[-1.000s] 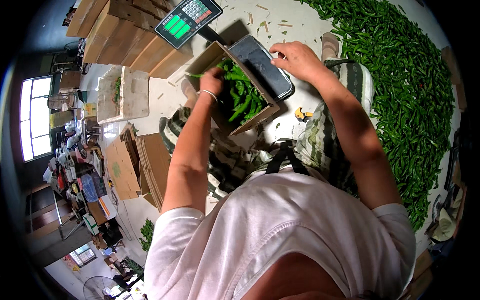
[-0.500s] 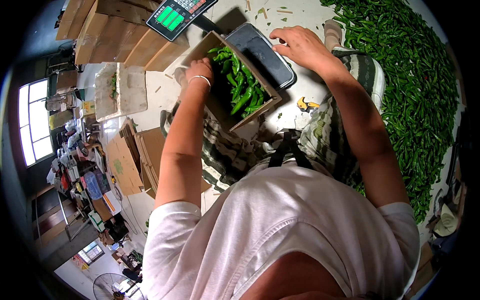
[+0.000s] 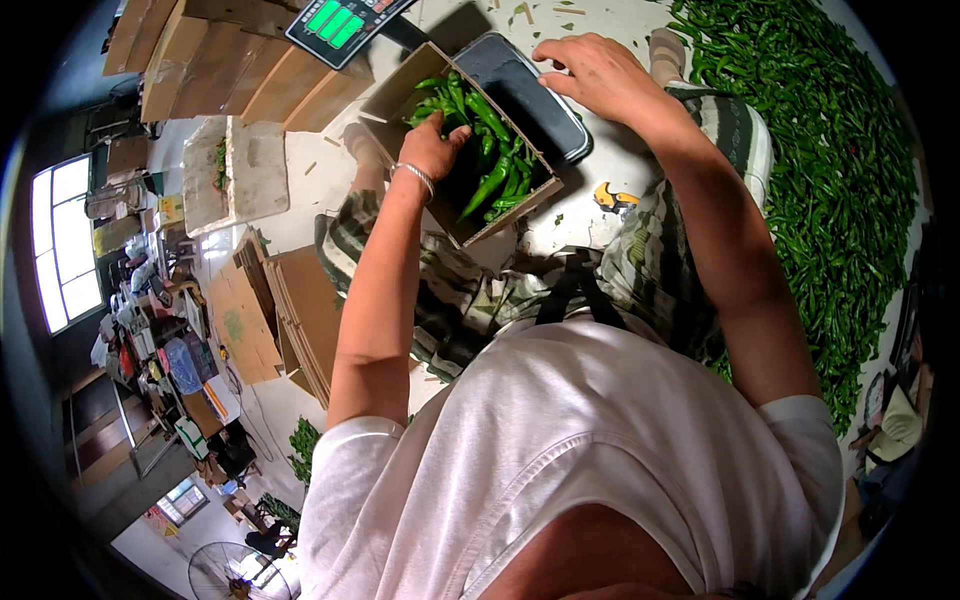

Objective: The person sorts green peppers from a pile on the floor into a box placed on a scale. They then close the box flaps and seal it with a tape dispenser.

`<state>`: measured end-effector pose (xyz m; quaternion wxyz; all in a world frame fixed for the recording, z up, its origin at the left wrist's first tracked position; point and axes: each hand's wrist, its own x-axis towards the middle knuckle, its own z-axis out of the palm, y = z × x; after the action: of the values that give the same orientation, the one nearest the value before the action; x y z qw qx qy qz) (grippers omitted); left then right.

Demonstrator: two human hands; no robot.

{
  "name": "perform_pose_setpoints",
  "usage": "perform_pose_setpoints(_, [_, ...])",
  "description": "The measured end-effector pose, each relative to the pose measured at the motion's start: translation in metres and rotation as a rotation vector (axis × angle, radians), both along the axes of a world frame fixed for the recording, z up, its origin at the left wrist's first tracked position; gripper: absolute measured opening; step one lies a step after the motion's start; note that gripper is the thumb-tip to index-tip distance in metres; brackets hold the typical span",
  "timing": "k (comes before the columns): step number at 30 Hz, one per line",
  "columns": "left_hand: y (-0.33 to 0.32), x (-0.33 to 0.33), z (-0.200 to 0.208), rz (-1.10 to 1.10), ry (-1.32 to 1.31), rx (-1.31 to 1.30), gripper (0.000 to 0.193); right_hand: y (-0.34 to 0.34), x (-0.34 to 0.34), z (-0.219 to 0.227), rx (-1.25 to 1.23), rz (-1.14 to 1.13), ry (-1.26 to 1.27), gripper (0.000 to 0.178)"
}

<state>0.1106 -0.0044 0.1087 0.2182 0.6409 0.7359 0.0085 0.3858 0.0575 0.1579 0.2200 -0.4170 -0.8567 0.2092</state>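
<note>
A cardboard box (image 3: pixel 540 190) holding long green peppers (image 3: pixel 490 180) sits between my legs, partly over the black scale platform (image 3: pixel 520 97). My left hand (image 3: pixel 432 152) reaches over the box's left side. Its fingers are apart and touch the peppers at the far left; I see nothing gripped in them. My right hand (image 3: pixel 607 82) hovers by the right edge of the scale platform. Its fingers are loosely bent, the thumb stands apart, and nothing is in it. The scale's display (image 3: pixel 338 27) with green-lit panels stands beyond the box.
A wide heap of green peppers (image 3: pixel 800 180) covers the floor on the right. Yellow-handled cutters (image 3: pixel 614 197) lie near my right leg. Cardboard boxes (image 3: pixel 215 70) stand at the far left, with a white foam box (image 3: pixel 255 172) and flattened cartons (image 3: pixel 305 310) nearer.
My left hand has moved from the box's left wall inward over the peppers, and its fingers have spread. My right hand stays by the scale. The whole view has shifted slightly.
</note>
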Motion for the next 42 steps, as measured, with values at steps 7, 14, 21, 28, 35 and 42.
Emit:
perform_pose_setpoints(7, [-0.059, 0.017, -0.03, -0.613, -0.003, 0.015, 0.085, 0.008, 0.02, 0.004, 0.069, 0.004, 0.109, 0.034])
perform_pose_setpoints(14, [-0.066, 0.03, 0.029, 0.095, -0.522, -0.146, 0.063, -0.078, 0.135, 0.042, 0.105, -0.435, 0.729, 0.021])
perform_pose_setpoints(21, [-0.067, 0.043, 0.002, 0.452, -0.822, 0.004, 0.055, -0.228, 0.356, -0.11, -0.351, -1.315, 0.416, 0.042])
perform_pose_setpoints(28, [-0.063, 0.028, -0.035, -0.133, -0.552, -0.141, 0.058, -0.322, 0.394, -0.237, -0.695, -1.274, -0.128, 0.1])
perform_pose_setpoints(35, [-0.063, 0.024, -0.051, -0.243, -0.479, -0.166, 0.055, -0.251, 0.26, -0.254, -1.07, -1.253, -0.429, 0.109])
perform_pose_setpoints(42, [-0.061, 0.02, -0.053, -0.366, -0.419, -0.095, 0.059, -0.285, 0.309, -0.293, -0.925, -1.178, -0.395, 0.102])
